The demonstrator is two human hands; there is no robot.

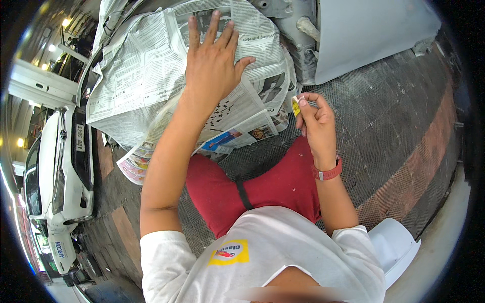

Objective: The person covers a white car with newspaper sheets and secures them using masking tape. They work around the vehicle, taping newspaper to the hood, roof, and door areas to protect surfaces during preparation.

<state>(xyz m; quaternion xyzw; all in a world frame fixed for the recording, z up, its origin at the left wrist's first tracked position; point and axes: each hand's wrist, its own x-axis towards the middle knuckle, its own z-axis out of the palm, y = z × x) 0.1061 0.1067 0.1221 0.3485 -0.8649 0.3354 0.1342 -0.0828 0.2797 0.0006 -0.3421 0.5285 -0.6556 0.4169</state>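
Note:
My left hand (pixel 214 65) lies flat with fingers spread on sheets of newspaper (pixel 139 73). The sheets drape over a large form in front of me and hide most of what is under them. Between the thumb and fingers of my right hand (pixel 318 121) is a small roll of tape (pixel 296 106) with a yellow inner face. That hand hovers just right of the newspaper's edge, apart from it. One lower corner of the paper, printed in colour, hangs loose near my left forearm.
A smooth grey body panel (pixel 371 38) stands at the upper right, beside a grey metal frame part (pixel 301 55). A white car (pixel 55 166) is parked on the left. Dark textured flooring (pixel 374 121) surrounds me. A white plastic piece (pixel 391 247) sits behind my right arm.

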